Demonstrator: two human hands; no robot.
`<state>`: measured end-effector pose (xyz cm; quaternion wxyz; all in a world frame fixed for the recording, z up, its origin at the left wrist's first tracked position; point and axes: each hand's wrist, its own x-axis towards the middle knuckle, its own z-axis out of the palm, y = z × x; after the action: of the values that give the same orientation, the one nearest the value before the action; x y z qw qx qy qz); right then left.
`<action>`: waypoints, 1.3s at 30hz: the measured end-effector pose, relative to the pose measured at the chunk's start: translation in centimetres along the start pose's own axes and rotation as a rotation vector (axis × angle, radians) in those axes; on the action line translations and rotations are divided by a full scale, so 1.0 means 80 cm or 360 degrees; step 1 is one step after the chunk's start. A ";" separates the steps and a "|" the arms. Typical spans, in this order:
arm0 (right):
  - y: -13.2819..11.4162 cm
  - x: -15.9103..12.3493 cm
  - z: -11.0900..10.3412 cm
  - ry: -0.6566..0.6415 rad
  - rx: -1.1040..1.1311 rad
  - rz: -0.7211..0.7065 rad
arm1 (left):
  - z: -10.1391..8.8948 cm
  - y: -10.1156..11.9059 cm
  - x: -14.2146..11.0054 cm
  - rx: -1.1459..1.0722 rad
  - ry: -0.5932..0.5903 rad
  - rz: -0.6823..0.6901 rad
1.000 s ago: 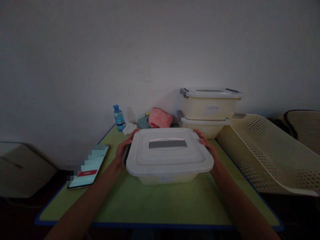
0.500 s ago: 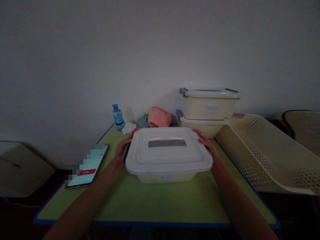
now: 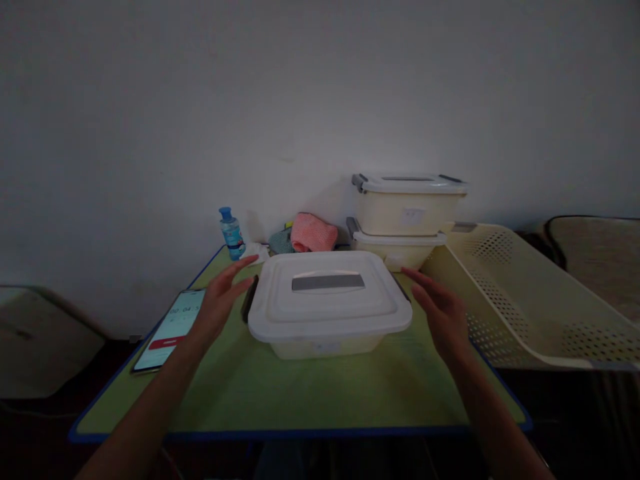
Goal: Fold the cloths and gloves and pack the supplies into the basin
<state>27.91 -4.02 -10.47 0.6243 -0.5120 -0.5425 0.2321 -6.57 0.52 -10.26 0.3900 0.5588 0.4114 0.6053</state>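
A cream storage box (image 3: pixel 327 346) with a white lid (image 3: pixel 330 310) stands in the middle of the green table. The lid lies on top and has a grey handle (image 3: pixel 328 283) in its centre. Just off the box's left end, beside a dark side latch (image 3: pixel 249 300), is my left hand (image 3: pixel 220 300), fingers apart and holding nothing. My right hand (image 3: pixel 443 313) hovers off the right end, also open, with a gap between it and the lid.
Two lidded boxes (image 3: pixel 407 210) are stacked at the back right, beside a large perforated basket (image 3: pixel 530 313). Along the back are a blue bottle (image 3: pixel 232 233), a white tissue (image 3: pixel 257 251) and a pink cloth (image 3: pixel 313 233). A phone (image 3: pixel 167 333) lies on the table (image 3: pixel 300 400) at left.
Both hands have let go of the box's ends and moved outward, left and right. The box stays on the table. The view has shifted slightly.
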 end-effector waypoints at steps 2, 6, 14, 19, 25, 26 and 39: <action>-0.006 -0.019 -0.012 -0.0067 -0.0145 -0.0082 | -0.008 0.012 -0.027 0.0360 0.0021 0.0133; -0.005 -0.043 -0.020 -0.0204 -0.0263 -0.0159 | -0.014 0.018 -0.078 0.0851 -0.0004 0.0331; -0.004 -0.053 -0.004 -0.0147 -0.0383 -0.0140 | -0.008 0.003 -0.101 0.1167 -0.0142 0.0425; -0.015 -0.054 0.003 -0.0068 -0.0443 -0.0201 | -0.001 0.007 -0.098 0.1108 -0.0039 0.0377; -0.016 -0.053 0.009 -0.0027 -0.0369 -0.0202 | 0.005 0.012 -0.096 0.0935 0.0076 0.0307; -0.016 -0.053 0.009 -0.0026 -0.0354 -0.0197 | 0.005 0.012 -0.096 0.0916 0.0084 0.0297; -0.024 -0.023 -0.003 0.0046 -0.0193 -0.0243 | 0.019 0.053 -0.065 0.0732 0.0138 0.0349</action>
<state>27.07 -6.37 -9.51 0.6158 -0.5092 -0.5840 0.1433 -4.77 -5.75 -8.08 0.1667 0.6477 0.4915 0.5578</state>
